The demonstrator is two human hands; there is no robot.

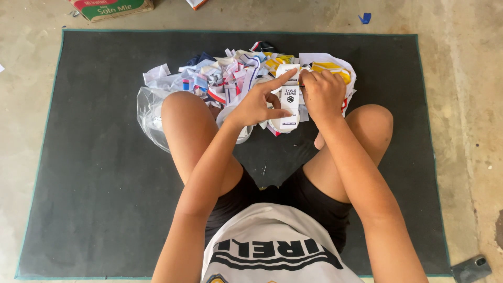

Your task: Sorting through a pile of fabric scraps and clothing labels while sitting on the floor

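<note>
I sit cross-legged on a dark mat (105, 173). Both hands hold a small white printed cardboard piece (290, 107) above my shins. My left hand (259, 102) grips its left side, index finger stretched along the top edge and thumb pressed against the middle. My right hand (323, 93) pinches the upper right corner with fingers curled. Just beyond the hands lies a pile of cut and torn paper and cardboard scraps (230, 76) in white, blue, red and yellow.
A clear plastic bag (149, 115) lies crumpled by my left knee. A cardboard box (111, 8) stands on the concrete floor at the far left. A blue scrap (365, 18) lies beyond the mat, and a phone (471, 269) rests at the near right.
</note>
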